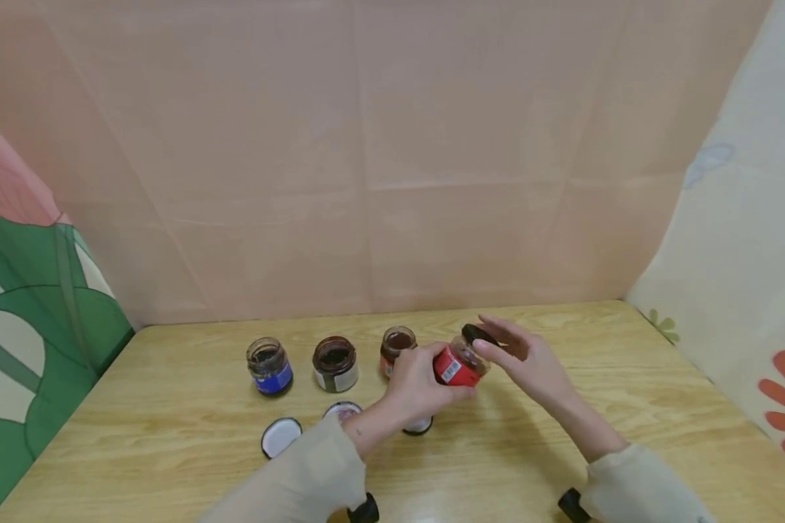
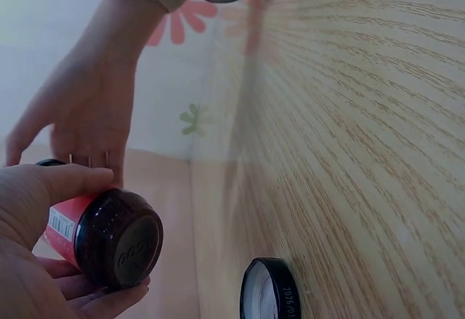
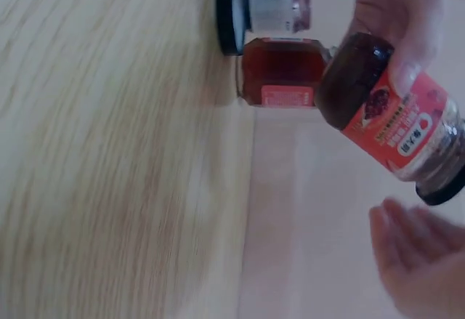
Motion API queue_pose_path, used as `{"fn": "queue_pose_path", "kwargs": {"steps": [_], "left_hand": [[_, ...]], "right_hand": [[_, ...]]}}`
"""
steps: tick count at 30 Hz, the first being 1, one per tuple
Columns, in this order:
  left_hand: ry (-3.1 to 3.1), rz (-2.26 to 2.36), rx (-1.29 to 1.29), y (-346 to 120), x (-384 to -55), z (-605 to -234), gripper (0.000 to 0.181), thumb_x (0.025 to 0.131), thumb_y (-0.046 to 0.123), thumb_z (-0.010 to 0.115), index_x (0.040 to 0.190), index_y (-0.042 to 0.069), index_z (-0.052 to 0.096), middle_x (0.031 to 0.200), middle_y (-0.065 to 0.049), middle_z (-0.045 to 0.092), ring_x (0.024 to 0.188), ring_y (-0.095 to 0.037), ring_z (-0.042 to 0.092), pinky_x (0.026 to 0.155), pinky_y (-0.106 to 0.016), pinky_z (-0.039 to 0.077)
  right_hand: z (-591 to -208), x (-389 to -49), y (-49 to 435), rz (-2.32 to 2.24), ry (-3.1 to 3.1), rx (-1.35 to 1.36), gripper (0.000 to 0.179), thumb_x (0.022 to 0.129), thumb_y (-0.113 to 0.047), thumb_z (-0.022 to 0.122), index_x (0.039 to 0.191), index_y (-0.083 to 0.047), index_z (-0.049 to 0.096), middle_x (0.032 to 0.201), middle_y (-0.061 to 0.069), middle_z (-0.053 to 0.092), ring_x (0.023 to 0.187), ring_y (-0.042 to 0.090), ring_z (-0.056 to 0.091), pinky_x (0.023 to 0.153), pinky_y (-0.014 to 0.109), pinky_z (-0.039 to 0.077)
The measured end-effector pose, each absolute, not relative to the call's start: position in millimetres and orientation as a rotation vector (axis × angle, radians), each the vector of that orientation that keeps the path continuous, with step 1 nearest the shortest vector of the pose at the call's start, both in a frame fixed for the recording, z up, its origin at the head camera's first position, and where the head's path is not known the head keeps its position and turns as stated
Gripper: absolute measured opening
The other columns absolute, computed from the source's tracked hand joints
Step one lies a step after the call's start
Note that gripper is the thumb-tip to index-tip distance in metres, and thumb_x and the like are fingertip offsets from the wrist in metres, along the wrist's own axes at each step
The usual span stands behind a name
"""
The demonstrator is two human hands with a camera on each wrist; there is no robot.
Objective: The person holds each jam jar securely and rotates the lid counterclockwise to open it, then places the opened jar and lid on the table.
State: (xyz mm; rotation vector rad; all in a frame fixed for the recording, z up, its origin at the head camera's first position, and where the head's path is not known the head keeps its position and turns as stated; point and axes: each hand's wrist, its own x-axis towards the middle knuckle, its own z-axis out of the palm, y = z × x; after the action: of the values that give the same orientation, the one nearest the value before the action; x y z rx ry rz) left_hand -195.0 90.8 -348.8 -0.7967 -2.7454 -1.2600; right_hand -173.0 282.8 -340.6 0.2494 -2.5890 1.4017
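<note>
My left hand (image 1: 425, 378) grips a red-labelled glass jar (image 1: 456, 365) round its side, holding it tilted above the table. Dark contents show through its glass in the right wrist view. A black lid (image 1: 479, 335) is at the jar's mouth. My right hand (image 1: 530, 363) is beside that lid, thumb and fingers spread around it in the head view. Seen from the right wrist, its fingers (image 3: 407, 235) are loosely bent, with a gap between them and the lid. The jar's dark base (image 2: 136, 250) faces the left wrist camera.
Three lidless jars stand in a row: a blue-labelled jar (image 1: 270, 367), a white-labelled jar (image 1: 336, 365) and a red-labelled jar (image 1: 397, 345), partly behind my left hand. Before them lie a white-lined lid (image 1: 281, 437), another lid (image 1: 342, 410) and a third lid (image 1: 419, 426).
</note>
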Motion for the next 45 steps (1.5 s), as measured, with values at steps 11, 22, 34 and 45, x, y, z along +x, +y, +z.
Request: {"fn": "queue_pose_path", "kwargs": {"steps": [11,22,34,45], "left_hand": [[-2.777,-1.246,-0.767,91.7,-196.4,-348.5,0.060,0.073,0.037,0.083,0.122,0.009,0.063,0.099,-0.002,0.070,0.081,-0.008,0.062,0.065,-0.018,0.049],[-2.782,-1.233,-0.774,91.3,-197.5,-353.3,0.058,0.072,0.036,0.083,0.120,0.008,0.064,0.099,-0.002,0.070,0.082,-0.009,0.063,0.066,-0.018,0.050],[-2.736,-1.325,-0.762,90.3,-197.3,-354.6,0.059,0.072,0.033,0.084,0.121,0.008,0.063,0.102,-0.003,0.070,0.085,-0.009,0.064,0.069,-0.019,0.050],[-2.646,-1.518,-0.675,101.9,-199.0,-372.4,0.054,0.071,0.026,0.085,0.116,0.007,0.063,0.099,-0.004,0.071,0.088,-0.010,0.065,0.072,-0.021,0.052]], "right_hand": [[-343.1,-173.1,272.6,1.048,-2.560,-0.074,0.040,0.083,-0.052,0.068,0.092,-0.013,0.069,0.083,0.003,0.067,0.079,0.015,0.057,0.067,0.026,0.046],[-346.8,-172.4,277.7,1.245,-2.462,0.207,0.031,0.086,-0.023,0.071,0.111,-0.004,0.067,0.103,0.009,0.069,0.088,0.002,0.057,0.073,0.021,0.048],[-343.0,-171.2,278.1,1.364,-2.434,0.096,0.044,0.089,-0.025,0.069,0.127,-0.005,0.060,0.116,0.012,0.060,0.093,0.006,0.055,0.075,0.018,0.047],[-341.6,-162.6,290.4,1.586,-2.348,0.088,0.039,0.097,-0.026,0.057,0.129,-0.004,0.058,0.105,-0.021,0.063,0.088,0.003,0.061,0.078,0.019,0.050]]}}
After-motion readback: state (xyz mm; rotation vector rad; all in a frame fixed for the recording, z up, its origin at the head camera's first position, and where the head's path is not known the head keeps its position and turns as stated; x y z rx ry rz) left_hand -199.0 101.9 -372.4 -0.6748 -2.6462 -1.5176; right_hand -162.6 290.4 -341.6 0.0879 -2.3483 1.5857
